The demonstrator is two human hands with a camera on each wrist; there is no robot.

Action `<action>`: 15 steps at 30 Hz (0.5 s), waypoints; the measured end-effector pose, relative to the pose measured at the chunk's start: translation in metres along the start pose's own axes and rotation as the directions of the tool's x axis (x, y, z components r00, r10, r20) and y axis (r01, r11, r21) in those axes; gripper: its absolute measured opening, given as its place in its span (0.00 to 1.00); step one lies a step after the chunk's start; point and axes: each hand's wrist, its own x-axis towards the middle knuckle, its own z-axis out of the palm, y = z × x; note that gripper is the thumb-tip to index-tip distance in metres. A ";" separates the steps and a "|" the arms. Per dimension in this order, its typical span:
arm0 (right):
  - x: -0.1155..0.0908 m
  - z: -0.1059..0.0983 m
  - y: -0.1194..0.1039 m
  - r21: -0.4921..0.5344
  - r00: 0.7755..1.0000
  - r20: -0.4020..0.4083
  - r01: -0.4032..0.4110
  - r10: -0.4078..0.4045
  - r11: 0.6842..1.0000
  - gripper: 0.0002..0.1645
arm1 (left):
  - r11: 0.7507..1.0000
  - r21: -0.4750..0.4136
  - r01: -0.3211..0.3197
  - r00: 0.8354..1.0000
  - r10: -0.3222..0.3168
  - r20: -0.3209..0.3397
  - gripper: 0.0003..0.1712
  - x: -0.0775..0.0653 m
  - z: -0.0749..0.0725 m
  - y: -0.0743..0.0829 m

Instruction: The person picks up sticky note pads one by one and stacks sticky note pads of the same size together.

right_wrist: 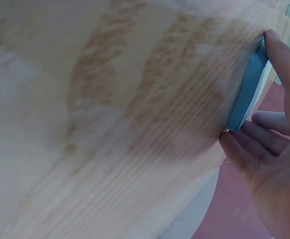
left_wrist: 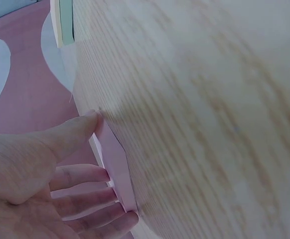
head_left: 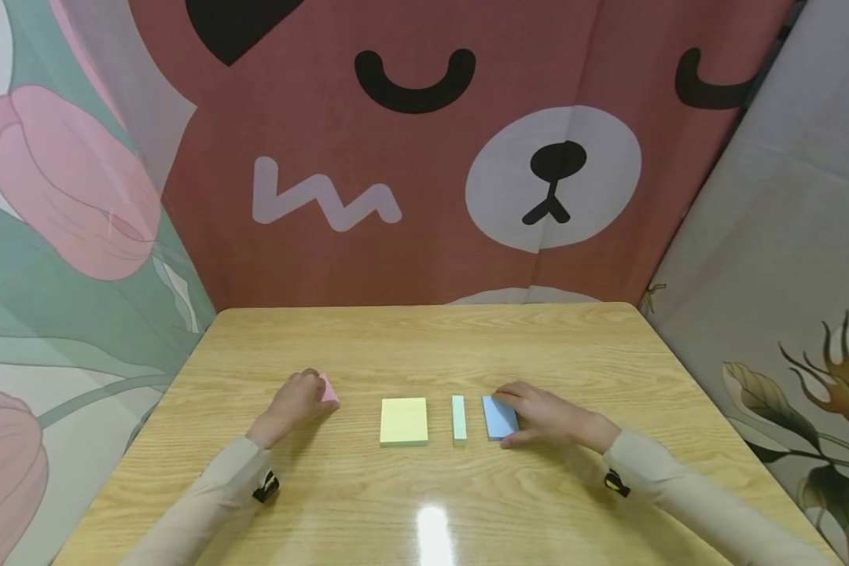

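Observation:
My left hand (head_left: pixel 299 402) holds a pink sticky note pad (head_left: pixel 328 391) lying on the table. In the left wrist view, the thumb touches one end of the pink pad (left_wrist: pixel 116 167) and the fingers reach along its far side. To the right, my right hand (head_left: pixel 541 413) holds a blue sticky note pad (head_left: pixel 498 417). The right wrist view has this blue pad (right_wrist: pixel 248 87) between the thumb and the fingertips, flat on the table. A square yellow sticky note pad (head_left: pixel 404 422) and a narrow pale green pad (head_left: pixel 459 420) lie between the hands, touched by neither.
The wooden table (head_left: pixel 424 338) has its far edge against a hanging cloth (head_left: pixel 424 259) printed with a bear face. Patterned curtains hang on the left (head_left: pixel 78 330) and right (head_left: pixel 750 259) sides. Light reflects off the table near the front.

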 end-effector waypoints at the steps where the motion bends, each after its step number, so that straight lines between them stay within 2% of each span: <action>1: -0.001 0.000 0.000 0.001 1.000 -0.001 -0.001 0.001 1.000 0.48 | 1.000 0.000 0.002 1.000 -0.002 0.002 0.19 0.000 0.000 0.000; 9: -0.008 0.002 0.006 -0.034 1.000 -0.019 0.005 -0.005 0.999 0.48 | 1.000 0.003 -0.001 1.000 0.001 0.003 0.19 -0.001 0.000 0.000; 15: -0.014 0.003 0.011 -0.047 1.000 -0.020 0.001 -0.002 0.999 0.49 | 1.000 -0.001 -0.028 1.000 0.028 -0.003 0.21 -0.001 0.000 -0.001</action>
